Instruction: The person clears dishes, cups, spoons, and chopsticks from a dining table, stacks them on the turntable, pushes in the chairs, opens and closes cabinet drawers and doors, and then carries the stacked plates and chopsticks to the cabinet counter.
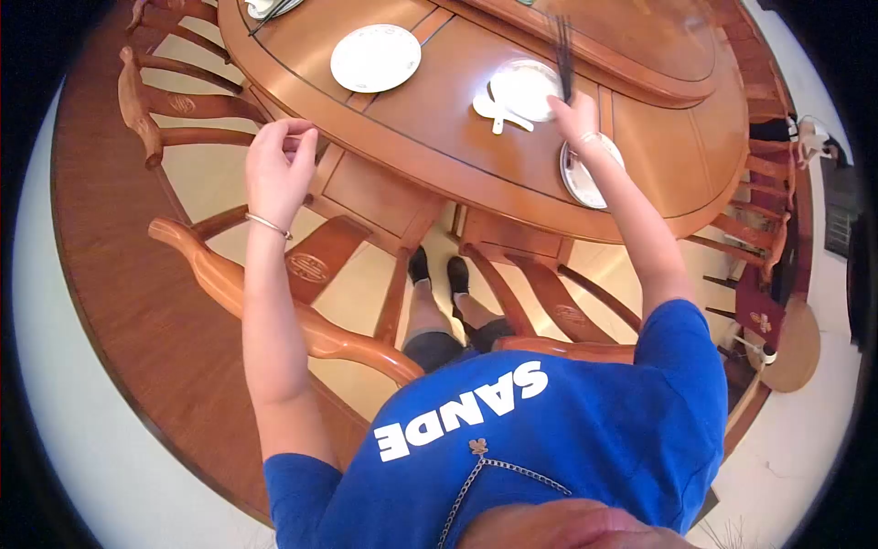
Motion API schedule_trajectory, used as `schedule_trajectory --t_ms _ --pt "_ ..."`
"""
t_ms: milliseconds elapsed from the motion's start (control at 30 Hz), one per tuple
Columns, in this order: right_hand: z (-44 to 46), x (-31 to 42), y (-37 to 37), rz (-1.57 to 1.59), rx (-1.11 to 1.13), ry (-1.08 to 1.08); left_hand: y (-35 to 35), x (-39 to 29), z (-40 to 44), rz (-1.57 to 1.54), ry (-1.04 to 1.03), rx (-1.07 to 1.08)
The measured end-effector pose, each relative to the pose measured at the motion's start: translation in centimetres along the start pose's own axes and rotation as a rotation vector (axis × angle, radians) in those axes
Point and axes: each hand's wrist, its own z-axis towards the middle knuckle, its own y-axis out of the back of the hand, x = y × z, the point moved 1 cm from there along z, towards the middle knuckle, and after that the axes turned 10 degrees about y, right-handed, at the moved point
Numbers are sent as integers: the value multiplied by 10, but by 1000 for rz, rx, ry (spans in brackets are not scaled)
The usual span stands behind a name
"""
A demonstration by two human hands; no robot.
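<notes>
My right hand [576,119] grips a bundle of dark chopsticks [563,55], held upright above the round wooden table. Beside that hand lies a white plate [526,89], with white spoons [498,113] at its near left side. Under my right forearm, another white plate [582,181] with a patterned rim is partly covered. My left hand [282,165] hovers by the table's near left edge, its fingers curled in towards the thumb. Nothing shows between them. A third white plate [376,59] rests on the table, up and to the right of my left hand.
A raised round turntable [631,46] occupies the middle of the wooden table [439,137]. Carved wooden chairs [302,320] stand around it, two close before my body. At the top left edge sits more white tableware [271,7] with dark chopsticks.
</notes>
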Motion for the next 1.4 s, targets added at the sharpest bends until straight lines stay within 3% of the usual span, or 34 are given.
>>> schedule_trajectory --t_ms 33,167,233,267,433,533,633,667,767,800,833,900,933,967,1033,1100,1133,1167,1200,1233,1267,1400 --pt "-18 -4 31 -29 -23 -133 -1 2 0 29 -37 -7" --pt "-69 -65 104 -226 -35 -234 -2 6 1 117 -46 36" --pt "-89 -121 104 -322 -148 -19 -5 5 -3 133 -50 29" --pt "-95 -114 108 -142 -59 -333 -7 6 -2 142 -73 25" --pt "-113 -136 99 -16 -100 -377 -13 13 2 203 -75 69" --pt "-110 -133 99 -140 80 -437 -18 18 2 223 -60 76" --pt "-108 -129 93 -207 119 -359 -18 18 2 266 -87 85" --pt "-107 -161 85 -416 131 -245 -18 18 2 279 -96 101" --pt "-110 -153 82 -265 93 -305 -17 17 2 286 -92 94" --pt "-111 -163 76 -397 -8 -112 -17 15 2 282 -97 84" --pt "-111 -175 73 -396 -7 -99 -16 14 1 277 -103 73" --pt "-109 -167 72 -51 -93 -243 -13 8 -2 244 -103 60" --pt "-106 -157 68 -34 -182 -176 -12 10 -3 250 -113 53" --pt "-92 -146 68 -28 -183 -163 -11 8 -2 259 -123 47" --pt "-68 -130 71 287 -249 -424 -8 2 -3 258 -123 37" --pt "-17 -123 68 266 -322 -409 -7 -3 -3 228 -154 24" --pt "7 -91 70 308 -378 -434 -5 -15 -5 192 -65 46" --pt "50 -150 50 182 -450 -265 -5 -12 -7 196 -64 38" --pt "84 -153 45 95 -466 -276 -4 -13 -6 199 -70 37" --pt "103 -100 52 171 -378 -432 -4 -14 -5 204 -76 35" --pt "125 -85 44 332 -431 -454 -2 -15 -5 231 -102 44" --pt "212 -86 13 334 -478 -519 0 -18 -7 238 -88 51"
